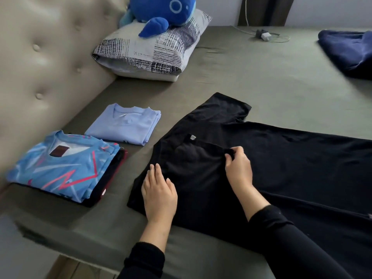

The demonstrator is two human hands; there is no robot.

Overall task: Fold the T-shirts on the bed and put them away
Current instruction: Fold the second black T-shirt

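Folding stage: a black T-shirt lies spread flat on the near part of the bed, collar toward the left, body running off to the right; judging by this, it is being squared up for its first fold.
Left hand: flat, fingers straight and close together, pressing the near-left shoulder and sleeve area, probably to pin the cloth so that it does not slide.
Right hand: fingers curled, pinching the black cloth at the right end of the collar, likely to tug the neckline straight.
Folded pile: a blue patterned T-shirt with pink zigzags tops a small stack at near left, dark garments beneath it; set against the headboard, out of the working space.
Second folded shirt: a light blue T-shirt, folded, just beyond the stack and apart from it.
Still to fold: a navy garment lies bunched at far right, well apart from the hands.
Labels: a small neck tag shows inside the black collar, and a dark red one in the patterned shirt; writing on both is too small to read.
Far end: a patterned pillow with a blue plush toy on it; a white charger and cable lie beyond.
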